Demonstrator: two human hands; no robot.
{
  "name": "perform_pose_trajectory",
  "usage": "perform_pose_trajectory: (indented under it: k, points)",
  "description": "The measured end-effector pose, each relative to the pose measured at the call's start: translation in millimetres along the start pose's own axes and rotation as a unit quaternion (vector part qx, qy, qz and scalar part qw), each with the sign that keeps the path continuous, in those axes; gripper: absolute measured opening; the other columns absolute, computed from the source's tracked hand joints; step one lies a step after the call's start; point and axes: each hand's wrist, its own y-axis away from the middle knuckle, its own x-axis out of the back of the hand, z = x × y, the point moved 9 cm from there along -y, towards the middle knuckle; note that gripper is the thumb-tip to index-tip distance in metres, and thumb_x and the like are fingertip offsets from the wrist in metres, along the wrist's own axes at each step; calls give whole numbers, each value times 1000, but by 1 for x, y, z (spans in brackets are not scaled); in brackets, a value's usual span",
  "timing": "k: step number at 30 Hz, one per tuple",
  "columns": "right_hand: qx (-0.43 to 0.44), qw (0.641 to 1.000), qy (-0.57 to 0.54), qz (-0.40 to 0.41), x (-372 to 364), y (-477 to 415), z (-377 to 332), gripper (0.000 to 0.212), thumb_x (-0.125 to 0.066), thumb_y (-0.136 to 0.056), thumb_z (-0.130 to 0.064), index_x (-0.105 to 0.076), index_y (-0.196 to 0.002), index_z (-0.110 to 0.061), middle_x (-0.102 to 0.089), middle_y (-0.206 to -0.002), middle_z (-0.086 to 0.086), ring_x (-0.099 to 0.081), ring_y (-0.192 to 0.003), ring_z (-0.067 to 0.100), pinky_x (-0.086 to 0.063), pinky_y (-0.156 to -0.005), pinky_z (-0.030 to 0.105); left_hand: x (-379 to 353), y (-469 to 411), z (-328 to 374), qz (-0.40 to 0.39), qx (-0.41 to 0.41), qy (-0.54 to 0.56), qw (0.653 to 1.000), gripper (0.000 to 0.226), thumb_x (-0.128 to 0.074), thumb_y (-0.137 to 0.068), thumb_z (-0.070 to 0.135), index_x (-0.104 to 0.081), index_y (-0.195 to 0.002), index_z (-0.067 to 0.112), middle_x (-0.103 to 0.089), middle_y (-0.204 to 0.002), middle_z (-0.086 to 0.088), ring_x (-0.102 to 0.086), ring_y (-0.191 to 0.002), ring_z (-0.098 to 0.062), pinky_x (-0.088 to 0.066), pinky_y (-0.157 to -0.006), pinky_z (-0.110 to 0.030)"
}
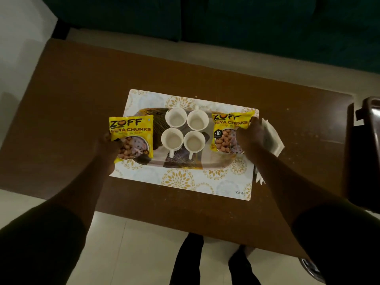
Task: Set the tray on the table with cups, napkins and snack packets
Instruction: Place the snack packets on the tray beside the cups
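A patterned tray [181, 162] rests on a white and gold placemat [185, 182] on the brown table [82, 99]. Several white cups [183, 131] stand grouped in the tray's middle. My left hand [108, 146] holds a yellow soya chunks packet [131, 138] over the tray's left end. My right hand [249, 136] grips a second yellow packet [227, 132] at the tray's right end. White napkins [272, 138] lie just right of that hand, partly hidden by it.
A dark metal object [370, 124] juts in at the right edge beside the table. A dark green sofa [226, 21] runs along the far side. My legs and feet [189, 260] stand on pale floor tiles at the table's near edge.
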Motion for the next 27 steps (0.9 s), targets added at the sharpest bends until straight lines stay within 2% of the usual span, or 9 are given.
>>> perform_pose_trajectory:
  k: [3, 5, 8, 10, 12, 15, 18, 21, 27]
  points:
    - [-8, 1000, 13, -15, -7, -1, 6, 33, -54, -87, -5, -50, -119, -5, -57, -103, 5, -54, -92, 23, -44, -74, 32, -23, -4, 12, -19, -48, -45, 998, 39, -55, -91, -6, -51, -129, -4, -57, -131, -27, -58, -112, -37, -46, -87, -40]
    - [-23, 998, -8, -53, -17, 1, 10, 33, -55, -88, -9, -49, -120, -8, -61, -110, 9, -59, -102, 29, -49, -77, 36, -33, -5, 17, -24, -48, -40, 998, 41, -57, -90, -2, -50, -131, 1, -58, -130, -24, -59, -111, -37, -48, -81, -36]
    - [-38, 995, 21, -95, -32, 6, 14, 38, -55, -88, -12, -44, -124, -7, -60, -120, 20, -59, -109, 36, -45, -74, 35, -42, -3, 25, -16, -82, -101, 991, 47, -60, -89, 2, -44, -133, 6, -56, -130, -25, -59, -113, -38, -52, -88, -47]
    - [-15, 995, 60, -76, -30, 10, 7, 46, -57, -88, -14, -38, -129, -4, -60, -121, 22, -60, -110, 37, -47, -76, 34, -43, 4, 36, 27, -141, -164, 976, 50, -64, -86, 5, -43, -132, 6, -57, -126, -25, -59, -111, -40, -52, -90, -52]
    - [28, 996, 82, -37, -21, 14, -4, 60, -62, -86, -18, -33, -137, -5, -57, -127, 21, -57, -116, 36, -50, -90, 41, -40, 13, 43, 73, -189, -218, 955, 56, -69, -81, 12, -42, -130, 9, -56, -125, -22, -58, -110, -40, -50, -86, -48]
    - [101, 986, 130, 30, -3, 22, -18, 62, -66, -83, -20, -36, -136, -6, -47, -135, 17, -44, -126, 33, -41, -101, 43, -37, 22, 44, 106, -205, -264, 937, 62, -71, -78, 23, -39, -131, 16, -50, -131, -16, -51, -118, -39, -47, -90, -56]
    - [103, 986, 131, 8, -5, 24, -15, 52, -64, -83, -15, -41, -129, -6, -47, -131, 15, -46, -120, 31, -42, -89, 36, -41, 26, 46, 102, -209, -280, 931, 61, -68, -80, 28, -38, -131, 15, -48, -131, -16, -49, -119, -40, -45, -91, -58]
    - [100, 986, 131, -18, -13, 23, -9, 47, -63, -83, -10, -43, -125, -7, -49, -126, 14, -49, -111, 29, -34, -76, 28, -45, 27, 46, 109, -208, -284, 930, 61, -67, -82, 30, -39, -133, 11, -47, -132, -18, -45, -123, -40, -40, -96, -54]
    - [136, 982, 130, 24, 4, 20, -21, 42, -59, -81, -10, -45, -120, -9, -48, -122, 14, -48, -113, 30, -44, -84, 37, -50, 40, 62, 165, -216, -343, 899, 53, -54, -92, 43, -41, -133, 14, -41, -136, -18, -36, -127, -40, -31, -99, -56]
